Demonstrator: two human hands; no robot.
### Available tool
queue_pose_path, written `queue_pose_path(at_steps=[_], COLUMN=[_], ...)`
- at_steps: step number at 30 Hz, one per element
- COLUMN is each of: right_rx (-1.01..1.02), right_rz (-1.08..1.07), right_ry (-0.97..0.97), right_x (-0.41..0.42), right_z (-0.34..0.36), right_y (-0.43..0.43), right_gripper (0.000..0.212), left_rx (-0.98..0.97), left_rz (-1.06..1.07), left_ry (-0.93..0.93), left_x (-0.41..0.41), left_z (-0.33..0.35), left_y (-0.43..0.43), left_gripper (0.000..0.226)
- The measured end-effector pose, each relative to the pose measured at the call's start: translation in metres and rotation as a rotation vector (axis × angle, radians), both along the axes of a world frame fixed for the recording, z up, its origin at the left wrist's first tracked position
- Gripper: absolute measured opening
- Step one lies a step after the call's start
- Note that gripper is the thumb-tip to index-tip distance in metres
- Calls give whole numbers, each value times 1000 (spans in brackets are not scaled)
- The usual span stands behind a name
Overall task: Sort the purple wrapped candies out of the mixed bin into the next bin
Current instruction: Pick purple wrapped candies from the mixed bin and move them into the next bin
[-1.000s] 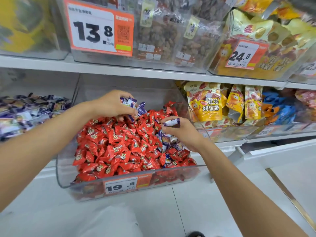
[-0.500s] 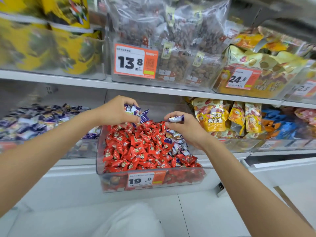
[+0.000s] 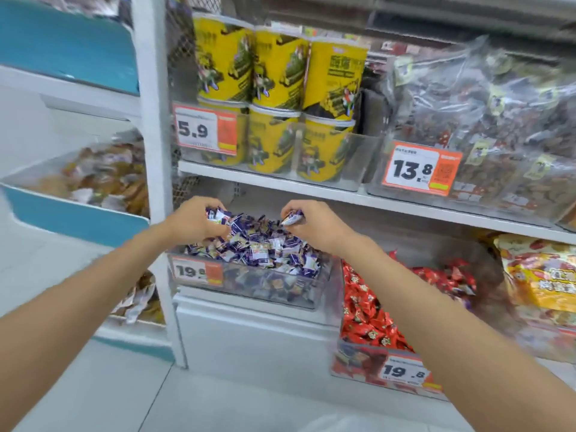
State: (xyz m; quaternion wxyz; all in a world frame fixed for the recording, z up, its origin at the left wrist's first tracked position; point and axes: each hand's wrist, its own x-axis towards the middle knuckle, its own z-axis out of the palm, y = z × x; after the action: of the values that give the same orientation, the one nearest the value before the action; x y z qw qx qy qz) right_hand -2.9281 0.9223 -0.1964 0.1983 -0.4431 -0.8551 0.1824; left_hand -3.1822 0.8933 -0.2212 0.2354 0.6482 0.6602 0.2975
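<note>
A clear bin (image 3: pixel 314 294) heaped with purple wrapped candies (image 3: pixel 265 247) stands on the lower shelf, centre. To its right is the mixed bin (image 3: pixel 352 360), full of red wrapped candies (image 3: pixel 374 319) with a few purple ones at its back. My left hand (image 3: pixel 193 221) hovers over the purple bin's back left and grips a bunch of purple candies (image 3: pixel 218 217). My right hand (image 3: pixel 314 226) is over the same bin's back right and pinches one purple candy (image 3: pixel 291 219) between thumb and fingers.
The shelf above carries yellow snack tubs (image 3: pixel 274 88) and clear bags of dried fruit (image 3: pixel 492 126) with orange price tags. A white upright post (image 3: pixel 156 151) bounds the purple bin on the left. Yellow packets (image 3: pixel 542 275) sit right of the red candies.
Both hands have carried their purple candies left, from above the red mixed bin to above the purple bin. The camera has swung left with them.
</note>
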Motion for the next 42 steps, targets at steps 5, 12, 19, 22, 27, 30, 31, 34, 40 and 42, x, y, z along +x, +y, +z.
queue_pose_path(at_steps=[5, 12, 19, 22, 27, 30, 31, 34, 40, 42], right_rx=[-165, -41, 89, 139, 61, -19, -39, -88, -173, -191], right_rz=[48, -12, -346, -475, -644, -632, -605, -559, -471, -455], right_ry=[-243, -208, -173, -177, 6, 134, 174, 292, 487, 503], right_x=[-31, 37, 221, 292, 368, 384, 386, 389, 399, 400], right_z=[-24, -25, -6, -10, -46, -67, -72, -81, -94, -95], right_y=[43, 24, -55, -89, -125, -128, -127, -124, -119, -117], right_gripper=[74, 54, 18, 13, 44, 54, 53, 52, 58, 59], left_rx=[-28, -124, 203, 262, 219, 86, 54, -55, -155, -156], left_rz=[33, -32, -269, -412, -680, -801, -805, -777, -782, -737], left_ry=[234, 517, 216, 169, 171, 278, 300, 283, 664, 714], left_x=[-8, 15, 130, 210, 343, 401, 415, 446, 485, 490], left_z=[-19, -52, -17, -6, -20, -41, -48, -63, -94, -98], left_y=[43, 44, 17, 10, 12, 24, 30, 48, 72, 78], left_gripper=[65, 87, 15, 15, 15, 19, 20, 30, 128, 130])
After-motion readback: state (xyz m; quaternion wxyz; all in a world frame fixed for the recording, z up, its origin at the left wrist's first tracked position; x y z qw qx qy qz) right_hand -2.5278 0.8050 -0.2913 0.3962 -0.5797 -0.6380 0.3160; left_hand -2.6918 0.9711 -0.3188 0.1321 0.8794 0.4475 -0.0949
